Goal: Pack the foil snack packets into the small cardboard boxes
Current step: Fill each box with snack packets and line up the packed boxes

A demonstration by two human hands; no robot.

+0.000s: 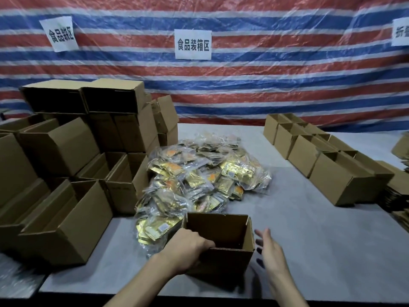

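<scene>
Right hand (269, 249), grey table (321, 251), striped tarp (243, 85)

Middle paper sign (193, 44) on the striped tarp (276, 69) says 食品装箱区, crumpled left sign (59, 33) looks the same, right sign (400, 32) is cut off after 折.

The open brown box (232, 260) before me stands upright, its left side touching the heap of gold foil packets (199, 173).

Brown cardboard boxes (66, 218), gold foil packets (194, 173), grey table (309, 240), red-blue-white striped tarp (243, 85).
</scene>
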